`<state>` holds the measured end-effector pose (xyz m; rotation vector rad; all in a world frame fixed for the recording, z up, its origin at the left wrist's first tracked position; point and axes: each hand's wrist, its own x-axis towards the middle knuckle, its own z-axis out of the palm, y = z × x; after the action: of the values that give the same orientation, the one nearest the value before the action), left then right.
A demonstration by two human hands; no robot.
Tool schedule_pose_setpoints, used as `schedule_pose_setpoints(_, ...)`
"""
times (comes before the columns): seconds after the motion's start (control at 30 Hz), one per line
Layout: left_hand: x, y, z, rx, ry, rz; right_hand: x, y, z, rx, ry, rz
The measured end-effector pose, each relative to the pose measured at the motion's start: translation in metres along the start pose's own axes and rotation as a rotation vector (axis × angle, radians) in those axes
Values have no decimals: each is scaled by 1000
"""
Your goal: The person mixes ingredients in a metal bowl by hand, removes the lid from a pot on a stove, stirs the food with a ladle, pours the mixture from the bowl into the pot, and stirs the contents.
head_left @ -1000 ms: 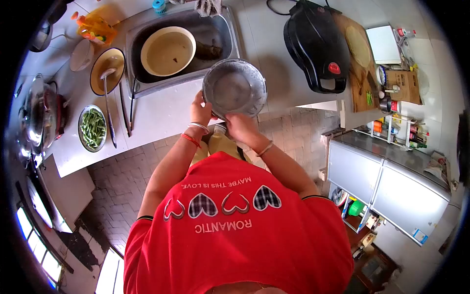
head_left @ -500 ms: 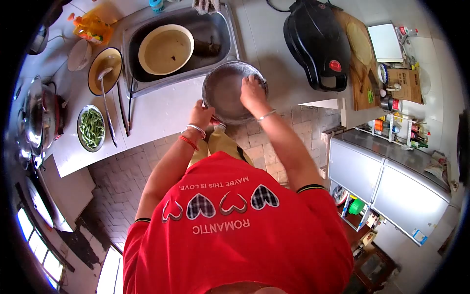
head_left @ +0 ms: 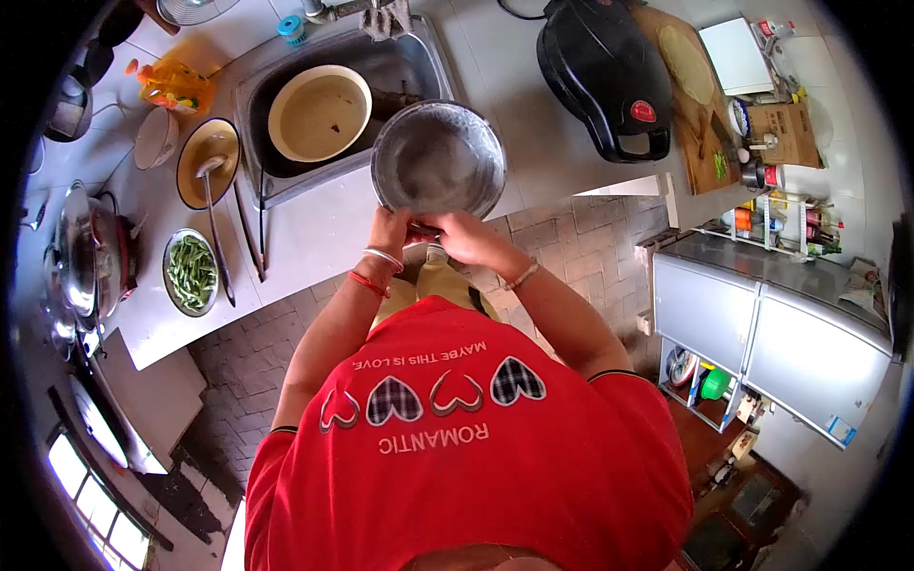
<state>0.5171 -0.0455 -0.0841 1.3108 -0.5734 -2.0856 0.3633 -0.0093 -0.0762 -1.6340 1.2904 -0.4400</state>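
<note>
A round grey metal basin [head_left: 438, 157] with whitish residue inside is held over the counter's front edge, overlapping the sink's near right corner. My left hand [head_left: 388, 233] is closed on its near rim. Close beside it, my right hand [head_left: 462, 238] is closed at the same rim. A small dark, reddish thing shows between my hands; what it is I cannot make out. Left of the basin, a cream enamel bowl [head_left: 295, 119] of cloudy water sits in the steel sink [head_left: 433, 62].
On the left counter are a yellow bowl [head_left: 193, 186] with a ladle [head_left: 219, 238], a pair of dark sticks and a dish of green beans [head_left: 191, 274]. A black electric griddle [head_left: 600, 71] stands right, beside a cutting board [head_left: 728, 143] with flatbread [head_left: 685, 65].
My right hand has left the basin's inside and come down to the near rim beside my left hand. The basin has shifted slightly left and up in view, as the camera view moved.
</note>
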Motion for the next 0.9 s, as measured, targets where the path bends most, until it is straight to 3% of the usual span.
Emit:
schedule_pose_setpoints(0.07, 2, 3, -6, 36, 20, 18, -23, -24, -19, -427, 64, -56)
schedule_pose_setpoints(0.17, -7, 25, -4, 93, 7, -18, -33, 10, -33, -864, 330, -335)
schedule_pose_setpoints(0.27, -13, 40, -2, 101, 24, -50, -33, 7, -61, -1054, 324, -557)
schedule_pose_setpoints(0.37, -19, 29, 2, -30, 73, -4, -21, -10, -35, -915, 280, -535)
schedule_pose_setpoints(0.5, -5, -10, -11, -127, 95, 80, -9, -38, 8, -770, 451, -385)
schedule_pose_setpoints(0.6, -20, 18, -2, -72, 135, 136, -19, -24, -12, -941, 289, -458)
schedule_pose_setpoints(0.7, -33, 51, -13, 123, -23, 62, -24, -17, -65, -1019, 329, -611)
schedule_pose_setpoints(0.83, -37, 27, 15, -166, 103, 191, -19, -20, -62, -1024, 165, -524)
schedule_pose_setpoints(0.9, -28, 17, 10, -161, 153, 179, -16, -30, -47, -978, 111, -426)
